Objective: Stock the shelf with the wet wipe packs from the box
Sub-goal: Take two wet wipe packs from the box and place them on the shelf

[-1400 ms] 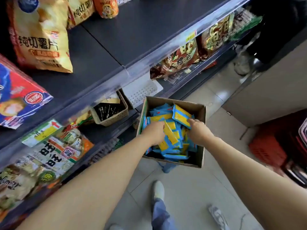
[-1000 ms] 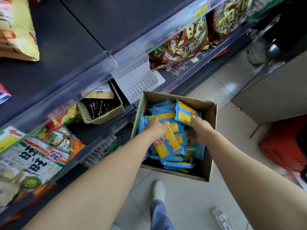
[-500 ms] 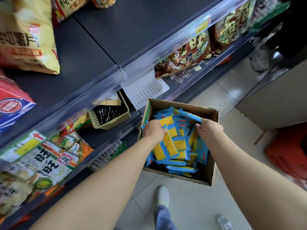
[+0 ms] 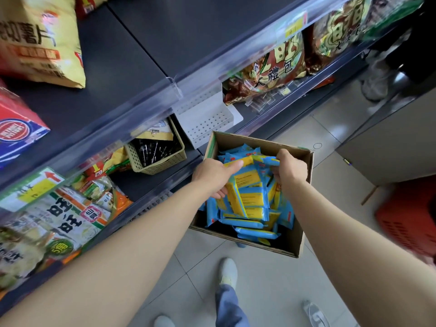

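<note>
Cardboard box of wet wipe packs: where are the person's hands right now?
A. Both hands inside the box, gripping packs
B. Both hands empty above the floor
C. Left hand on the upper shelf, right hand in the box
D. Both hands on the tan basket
A. The left hand and right hand are both inside the cardboard box, each closed on blue-and-yellow wet wipe packs.

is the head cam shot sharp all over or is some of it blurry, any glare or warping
Head view: sharpest at the centre, where both hands, left and right, grip wet wipe packs in the box; the snack bags at lower left and the red basket at the right edge are smeared; pale glare runs along the clear shelf-edge strip; wide-angle warping bends the shelf lines.
</note>
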A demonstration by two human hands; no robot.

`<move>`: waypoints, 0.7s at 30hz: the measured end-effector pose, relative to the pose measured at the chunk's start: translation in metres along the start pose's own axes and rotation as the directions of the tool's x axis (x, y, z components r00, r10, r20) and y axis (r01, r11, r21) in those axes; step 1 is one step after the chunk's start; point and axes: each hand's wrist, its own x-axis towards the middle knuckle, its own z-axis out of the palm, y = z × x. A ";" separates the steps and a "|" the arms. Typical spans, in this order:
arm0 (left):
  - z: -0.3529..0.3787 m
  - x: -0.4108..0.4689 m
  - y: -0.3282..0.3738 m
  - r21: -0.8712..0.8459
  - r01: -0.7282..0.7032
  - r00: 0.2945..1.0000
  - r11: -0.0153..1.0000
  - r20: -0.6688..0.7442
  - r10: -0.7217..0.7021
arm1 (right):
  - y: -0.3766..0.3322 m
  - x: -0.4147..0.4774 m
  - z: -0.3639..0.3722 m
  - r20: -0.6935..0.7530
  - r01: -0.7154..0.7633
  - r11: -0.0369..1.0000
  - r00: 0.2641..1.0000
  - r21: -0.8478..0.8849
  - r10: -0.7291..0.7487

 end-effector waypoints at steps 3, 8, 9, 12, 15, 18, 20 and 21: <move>-0.013 -0.016 0.008 0.044 -0.052 0.997 0.998 -0.048 0.054 | -0.012 -0.022 -0.006 0.002 0.082 0.996 0.997 -0.046 -0.082; -0.048 -0.058 0.031 0.071 -0.148 0.979 0.986 -0.129 0.156 | -0.055 -0.068 -0.019 0.140 0.205 0.973 0.972 -0.105 -0.190; -0.058 -0.069 0.037 0.070 -0.164 0.976 0.984 -0.136 0.172 | -0.069 -0.082 -0.023 0.200 0.231 0.968 0.957 -0.095 -0.209; -0.093 -0.105 0.059 0.122 -0.206 0.955 0.971 -0.192 0.227 | -0.114 -0.128 -0.035 0.382 0.340 0.936 0.880 -0.087 -0.284; -0.133 -0.147 0.084 0.165 -0.266 0.916 0.950 -0.265 0.302 | -0.160 -0.174 -0.046 0.399 0.486 0.871 0.816 -0.077 -0.420; -0.173 -0.195 0.106 0.201 -0.306 0.874 0.930 -0.329 0.359 | -0.203 -0.224 -0.054 0.357 0.643 0.763 0.729 -0.063 -0.584; -0.199 -0.228 0.114 0.250 -0.321 0.841 0.913 -0.368 0.397 | -0.228 -0.262 -0.058 0.348 0.745 0.659 0.648 -0.103 -0.678; -0.213 -0.244 0.116 0.273 -0.335 0.820 0.902 -0.387 0.422 | -0.239 -0.281 -0.059 0.349 0.780 0.616 0.610 -0.109 -0.711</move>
